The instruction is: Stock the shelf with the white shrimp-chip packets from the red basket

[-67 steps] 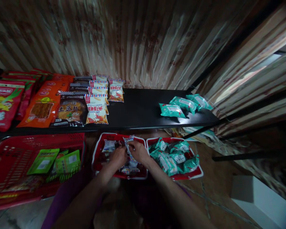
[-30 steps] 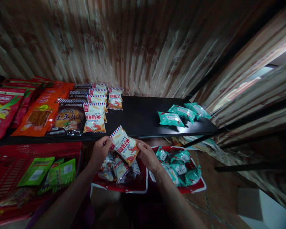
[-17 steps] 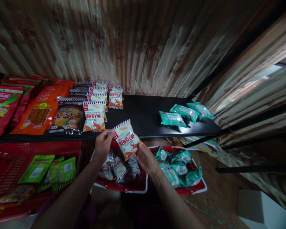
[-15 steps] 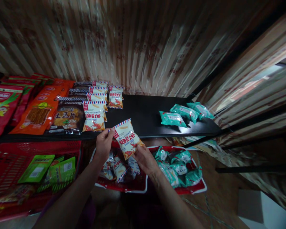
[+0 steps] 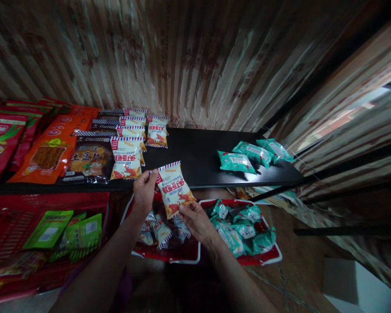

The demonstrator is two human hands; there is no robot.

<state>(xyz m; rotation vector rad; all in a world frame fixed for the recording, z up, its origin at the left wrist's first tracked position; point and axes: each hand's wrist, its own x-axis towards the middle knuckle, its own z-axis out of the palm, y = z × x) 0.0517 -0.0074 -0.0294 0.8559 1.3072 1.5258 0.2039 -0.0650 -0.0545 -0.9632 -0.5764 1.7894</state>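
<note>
Between my hands is a white and orange snack bag [image 5: 173,188] with a striped top edge, its printed front facing me. My left hand [image 5: 145,189] pinches its upper left corner. The fingers of my right hand [image 5: 195,219] grip its lower right corner. Below the bag, a red basket [image 5: 182,255] with a white rim holds several bags of the same kind. Just beyond my left hand, matching snack bags [image 5: 127,161] stand in a row on the black shelf [image 5: 195,152], with another one [image 5: 157,132] to the right of the row.
Left on the shelf are dark potato-chip bags [image 5: 89,158], orange bags [image 5: 48,152] and red bags [image 5: 1,143]. Teal packets [image 5: 236,161] lie at its right end. A second basket [image 5: 273,256] holds teal packets; a red crate [image 5: 6,213] holds green packs. A white box [image 5: 355,282] is on the floor.
The held bag has turned slightly more upright, and my right hand has shifted a little left along its lower edge. The view has moved slightly.
</note>
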